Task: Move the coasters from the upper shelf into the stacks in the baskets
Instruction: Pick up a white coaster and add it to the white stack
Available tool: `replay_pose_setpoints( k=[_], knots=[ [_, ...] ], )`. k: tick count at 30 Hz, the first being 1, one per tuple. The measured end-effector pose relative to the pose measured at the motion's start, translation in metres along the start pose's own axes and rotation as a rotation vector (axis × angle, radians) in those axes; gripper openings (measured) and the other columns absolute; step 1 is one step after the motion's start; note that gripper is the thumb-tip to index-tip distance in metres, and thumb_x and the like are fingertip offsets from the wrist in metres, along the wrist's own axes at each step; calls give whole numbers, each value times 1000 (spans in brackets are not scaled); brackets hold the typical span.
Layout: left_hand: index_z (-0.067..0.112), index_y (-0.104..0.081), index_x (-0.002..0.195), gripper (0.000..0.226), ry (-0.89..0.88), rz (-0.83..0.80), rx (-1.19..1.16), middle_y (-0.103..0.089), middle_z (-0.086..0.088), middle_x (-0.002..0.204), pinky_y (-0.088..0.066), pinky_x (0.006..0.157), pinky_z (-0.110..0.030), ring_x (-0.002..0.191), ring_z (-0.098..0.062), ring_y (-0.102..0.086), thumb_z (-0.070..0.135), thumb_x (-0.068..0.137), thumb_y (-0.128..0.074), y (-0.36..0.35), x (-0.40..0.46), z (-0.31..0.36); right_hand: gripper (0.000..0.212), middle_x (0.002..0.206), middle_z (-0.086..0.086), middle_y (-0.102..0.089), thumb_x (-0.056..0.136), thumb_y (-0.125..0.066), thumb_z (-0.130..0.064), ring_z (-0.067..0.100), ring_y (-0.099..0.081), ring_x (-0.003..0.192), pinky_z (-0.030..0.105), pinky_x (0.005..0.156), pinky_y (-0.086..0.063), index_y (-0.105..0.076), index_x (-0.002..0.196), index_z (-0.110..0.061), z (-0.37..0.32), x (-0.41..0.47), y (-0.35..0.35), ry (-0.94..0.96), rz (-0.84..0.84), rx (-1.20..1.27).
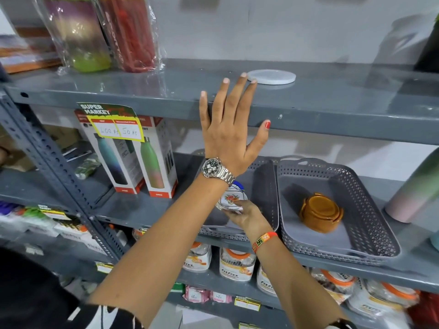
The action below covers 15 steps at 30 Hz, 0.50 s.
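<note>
A round white coaster (273, 76) lies flat on the upper grey shelf (332, 100). My left hand (231, 129), with a watch on its wrist, reaches up with fingers spread, its fingertips at the coaster's left edge, holding nothing. My right hand (247, 216) is lower, inside the left grey basket (266, 186), and grips a white coaster with a red flower pattern (231, 198) that sits on a small stack. The right grey basket (370, 210) holds a stack of brown coasters (320, 213).
Wrapped bottles (102, 32) stand at the upper shelf's left. Boxed bottles (142, 160) with a price card stand left of the baskets. A pink-green bottle (413, 193) lies to the right. Jars (235, 264) fill the shelf below. A perforated upright post (59, 162) runs at left.
</note>
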<state>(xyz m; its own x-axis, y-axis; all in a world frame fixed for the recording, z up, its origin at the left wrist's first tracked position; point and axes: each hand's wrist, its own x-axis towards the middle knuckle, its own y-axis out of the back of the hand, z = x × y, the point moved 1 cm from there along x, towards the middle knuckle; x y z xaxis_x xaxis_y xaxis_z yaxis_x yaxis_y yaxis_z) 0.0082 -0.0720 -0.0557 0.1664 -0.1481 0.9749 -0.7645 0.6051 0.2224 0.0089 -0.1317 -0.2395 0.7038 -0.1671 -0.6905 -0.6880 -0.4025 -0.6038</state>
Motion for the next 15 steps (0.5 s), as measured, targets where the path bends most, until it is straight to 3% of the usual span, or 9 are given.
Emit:
replay_pose_setpoints(
  k=[4,7,11,15],
  knots=[
    [10,-49,132,60,5,-12,7,-49,-7,138,-6,114,-45,131,-24,-33,48,90,-29,0,0,0,37,135,29,-48,91,-25,16,40,-42,133,51,112,-33,-49,116,3,3,7,-4,49,-14,-78],
    [10,-48,133,61,7,-21,6,-48,-7,138,-5,114,-45,132,-24,-32,49,91,-26,0,0,0,46,140,28,-45,90,-21,18,38,-42,133,48,113,-34,-48,125,5,1,8,-7,57,1,-143],
    [10,-48,134,63,7,-25,3,-48,-7,139,-5,115,-45,132,-24,-32,50,92,-23,1,0,0,37,113,26,-55,90,-28,16,37,-46,131,45,111,-37,-47,119,2,0,6,-12,20,-25,-244],
    [10,-47,134,63,5,-33,-3,-48,-7,139,-4,115,-44,132,-24,-32,50,92,-22,1,0,0,25,125,22,-53,93,-41,2,33,-47,130,47,112,-31,-43,118,2,-2,-4,-19,-38,-112,-376]
  ],
)
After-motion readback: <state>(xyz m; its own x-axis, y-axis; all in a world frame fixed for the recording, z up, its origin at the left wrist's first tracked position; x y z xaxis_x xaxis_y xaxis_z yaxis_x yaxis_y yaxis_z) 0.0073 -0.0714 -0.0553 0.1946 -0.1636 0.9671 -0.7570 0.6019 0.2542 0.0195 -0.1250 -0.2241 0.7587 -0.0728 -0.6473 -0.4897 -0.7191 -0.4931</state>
